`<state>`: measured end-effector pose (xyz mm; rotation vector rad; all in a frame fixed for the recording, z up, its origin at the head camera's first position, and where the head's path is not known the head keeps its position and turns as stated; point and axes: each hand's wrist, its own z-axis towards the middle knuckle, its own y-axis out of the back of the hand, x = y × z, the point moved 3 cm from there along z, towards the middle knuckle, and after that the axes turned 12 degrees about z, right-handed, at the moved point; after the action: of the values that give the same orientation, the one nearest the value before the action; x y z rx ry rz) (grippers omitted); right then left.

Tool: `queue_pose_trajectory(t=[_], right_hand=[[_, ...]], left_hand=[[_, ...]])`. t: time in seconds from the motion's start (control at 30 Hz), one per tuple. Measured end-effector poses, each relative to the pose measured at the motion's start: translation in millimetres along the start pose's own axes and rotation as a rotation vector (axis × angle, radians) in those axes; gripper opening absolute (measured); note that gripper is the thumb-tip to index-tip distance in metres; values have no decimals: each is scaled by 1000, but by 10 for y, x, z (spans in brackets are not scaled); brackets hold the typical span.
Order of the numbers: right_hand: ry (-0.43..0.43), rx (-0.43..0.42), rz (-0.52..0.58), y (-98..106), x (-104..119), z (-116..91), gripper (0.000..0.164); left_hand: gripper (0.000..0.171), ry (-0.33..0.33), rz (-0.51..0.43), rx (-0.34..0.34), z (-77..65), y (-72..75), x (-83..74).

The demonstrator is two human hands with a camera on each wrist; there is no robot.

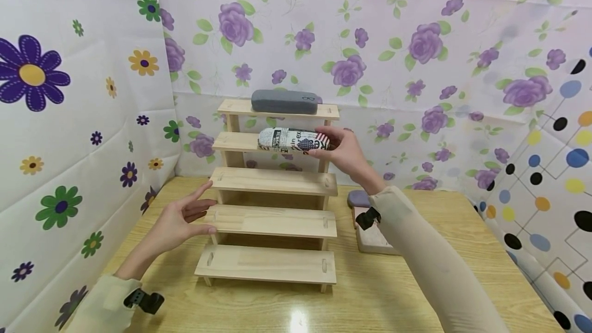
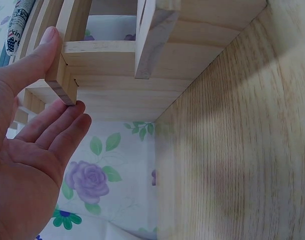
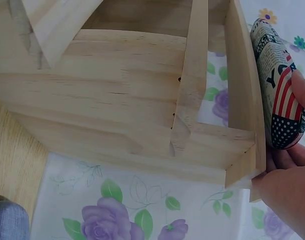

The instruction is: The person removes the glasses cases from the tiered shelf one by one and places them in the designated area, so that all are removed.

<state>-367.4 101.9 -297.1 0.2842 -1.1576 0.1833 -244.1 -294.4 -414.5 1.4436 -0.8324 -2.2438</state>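
A wooden stepped display rack (image 1: pixel 273 181) stands on the table. My right hand (image 1: pixel 344 153) grips the right end of a glasses case (image 1: pixel 282 139) with newspaper print and an American flag pattern, at the second tier from the top. The right wrist view shows the case (image 3: pixel 280 95) lying along that board, my thumb on its near side and fingers beneath. My left hand (image 1: pixel 178 220) holds the left end of a lower tier; in the left wrist view its thumb (image 2: pixel 42 55) and fingertips lie on either side of the board.
A grey glasses case (image 1: pixel 284 102) rests on the top tier. Right of the rack, partly behind my right forearm, lie a bluish-purple case (image 1: pixel 358 198) and a pale case (image 1: pixel 376 240) on the wooden table (image 1: pixel 430 251). Patterned cloths surround the table.
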Motion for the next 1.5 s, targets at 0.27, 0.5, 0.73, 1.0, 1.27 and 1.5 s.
queue_pose_trajectory(t=[0.27, 0.5, 0.73, 1.0, 1.27, 1.5], right_hand=[[17, -13, 30, 46, 17, -82, 63], [39, -4, 53, 78, 34, -187, 62], [62, 6, 73, 109, 59, -322, 61], [45, 0, 102, 174, 34, -502, 63], [42, -1, 41, 279, -37, -736, 63], [63, -22, 62, 399, -94, -950, 63]], left_hand=[[105, -5, -9, -1, 6, -1, -3], [105, -2, -12, -1, 4, -5, 1], [104, -6, -7, -2, 3, -9, 0], [104, -12, -5, -7, 3, -6, -1], [104, -8, 0, -5, -7, -13, -2], [105, -19, -8, -8, 5, -11, 6]])
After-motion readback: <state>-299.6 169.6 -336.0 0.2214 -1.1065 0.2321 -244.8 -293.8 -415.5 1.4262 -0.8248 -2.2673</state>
